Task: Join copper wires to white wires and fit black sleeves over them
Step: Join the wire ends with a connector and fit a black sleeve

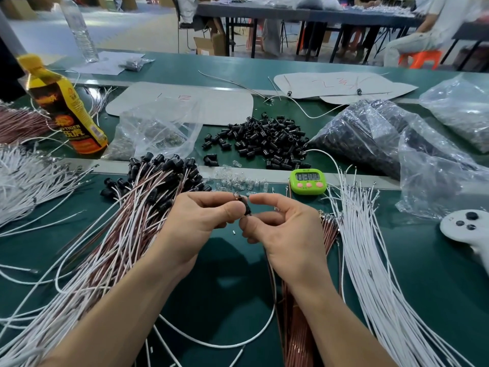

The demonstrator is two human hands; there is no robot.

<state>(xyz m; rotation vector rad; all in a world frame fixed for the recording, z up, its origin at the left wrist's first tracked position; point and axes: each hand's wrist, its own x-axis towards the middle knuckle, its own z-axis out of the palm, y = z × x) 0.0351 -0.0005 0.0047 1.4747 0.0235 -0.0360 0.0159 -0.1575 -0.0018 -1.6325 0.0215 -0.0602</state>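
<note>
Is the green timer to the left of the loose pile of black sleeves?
No, the green timer sits at the near right edge of the loose pile of black sleeves, not left of it.

The yellow-capped bottle point(66, 112) reads "TIGER" and "乐虎"; digits on the green timer point(307, 181) are too blurred.

A workshop: long green work tables point(428, 260), a heap of black sleeves point(264, 139) beside bundled white wires point(370, 247), other workers at tables behind.
</note>
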